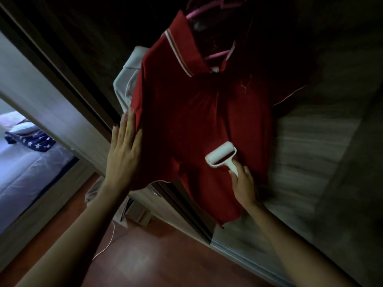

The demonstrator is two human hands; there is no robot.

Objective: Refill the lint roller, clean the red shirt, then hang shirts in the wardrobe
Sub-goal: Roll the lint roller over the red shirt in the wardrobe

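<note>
A red polo shirt with a white-striped collar hangs on a pink hanger against the wardrobe. My left hand lies flat on the shirt's left side, its thumb tucked under the fabric edge, holding the cloth taut. My right hand grips the handle of a white lint roller, whose roll presses on the lower front of the shirt. A grey shirt hangs behind the red one, mostly hidden.
The wardrobe's pale wood-grain door is at the right, its dark sliding track beneath the shirt. A doorway at left shows a bed with a star-patterned cloth. A white cable trails across the reddish floor.
</note>
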